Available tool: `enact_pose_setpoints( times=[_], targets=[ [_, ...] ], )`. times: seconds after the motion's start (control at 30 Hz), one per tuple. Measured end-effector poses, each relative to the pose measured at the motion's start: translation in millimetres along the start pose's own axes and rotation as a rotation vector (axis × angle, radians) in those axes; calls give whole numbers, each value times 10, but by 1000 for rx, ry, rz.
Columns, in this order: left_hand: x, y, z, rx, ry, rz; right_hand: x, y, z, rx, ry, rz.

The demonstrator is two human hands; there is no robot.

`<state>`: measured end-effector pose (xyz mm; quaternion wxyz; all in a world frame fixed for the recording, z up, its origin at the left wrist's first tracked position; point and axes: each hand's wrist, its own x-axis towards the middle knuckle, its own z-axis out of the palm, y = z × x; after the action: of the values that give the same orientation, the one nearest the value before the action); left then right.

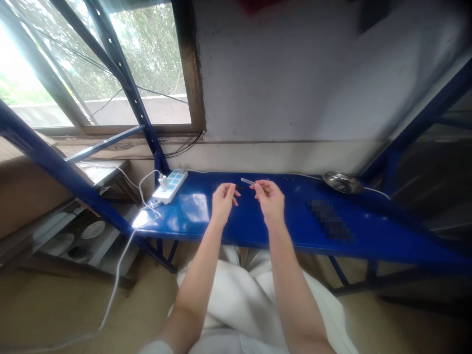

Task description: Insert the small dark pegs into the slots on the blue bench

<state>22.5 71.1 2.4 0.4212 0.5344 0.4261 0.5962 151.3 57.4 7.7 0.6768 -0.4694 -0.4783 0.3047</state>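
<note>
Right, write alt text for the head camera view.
Above a blue table, a person's right hand holds a slim translucent stick pointing toward the left hand, which pinches a small, thin dark piece. A white power strip lies left; a shiny metal dish and pixelated dark object lie right.

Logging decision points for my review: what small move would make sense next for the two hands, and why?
Probably ease the thin dark piece in the left hand toward the free tip of the slender pale piece in the right hand: both are pinched in fingertips over the blue table, close together, but the dark piece sits lower in view.
</note>
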Motion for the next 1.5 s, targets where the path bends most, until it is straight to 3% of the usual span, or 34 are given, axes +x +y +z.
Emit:
enact_pose_setpoints(
  times=[0.47, 0.83, 1.17, 1.27, 1.5],
  targets=[
    [23, -127, 28, -20, 14, -26, -38, 124, 109, -126, -162, 6],
    [30, -196, 13, 58, -19, 42, -28, 187, 104, -167, -273, 42],
    [28, -115, -39, 305, -116, 256, -18, 225, 97, -196, -374, 56],
    [23, -87, -39, 320, -125, 294, -34, 218, 116, -163, -344, 39],
    [17, -158, -41, 154, -43, 142, -42, 195, 151, -104, -280, 66]
  ],
)
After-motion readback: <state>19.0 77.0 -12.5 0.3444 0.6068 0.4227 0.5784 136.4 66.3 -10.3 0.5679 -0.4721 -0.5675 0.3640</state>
